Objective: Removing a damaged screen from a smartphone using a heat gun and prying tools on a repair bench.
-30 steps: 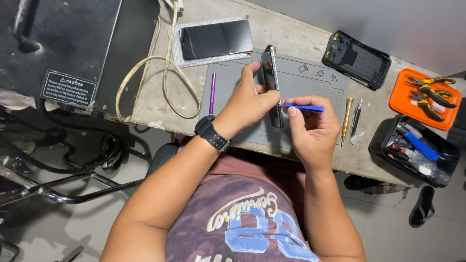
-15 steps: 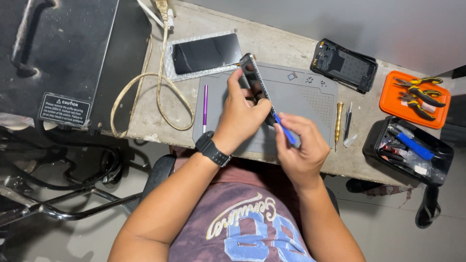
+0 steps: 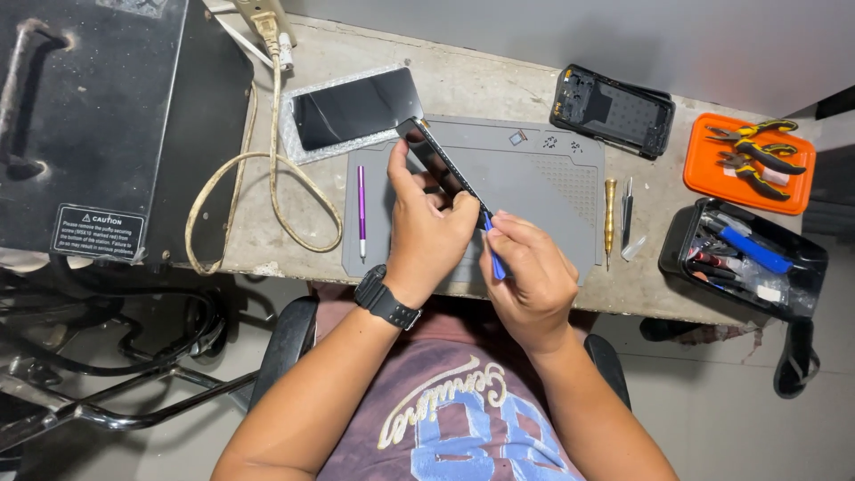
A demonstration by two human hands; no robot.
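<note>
Above the grey mat [image 3: 534, 178], at desk centre: left hand [image 3: 427, 227] gripping a phone [image 3: 438, 160] edge-up, tilted, fingers wrapped round its back and thumb along the near side, apparently to present the seam to the tool. Right hand [image 3: 525, 272] pinching a blue pry tool [image 3: 492, 254] between thumb and fingertips, tip meeting the phone's lower edge right beside the left thumb, a close hold that looks meant for fine control. Black watch [image 3: 385, 298] on the left wrist.

Round about: a dark glass panel [image 3: 356, 107] lying flat on a clear wrapper at the mat's upper left corner, well apart from the hands. Purple pen-like tool [image 3: 361, 207] resting along the mat's left side. Open phone shell [image 3: 613, 109] face-up just past the mat's far right corner. Gold-handled screwdriver [image 3: 610, 214] and tweezers [image 3: 627, 209] laid side by side just off the mat's right edge, near the right hand. Orange tray [image 3: 704, 174] with pliers [image 3: 757, 151] further right, black box of tools [image 3: 744, 254] below it. Beige cable [image 3: 258, 178] looping over the desk's left part, beside a large black machine [image 3: 107, 116].
</note>
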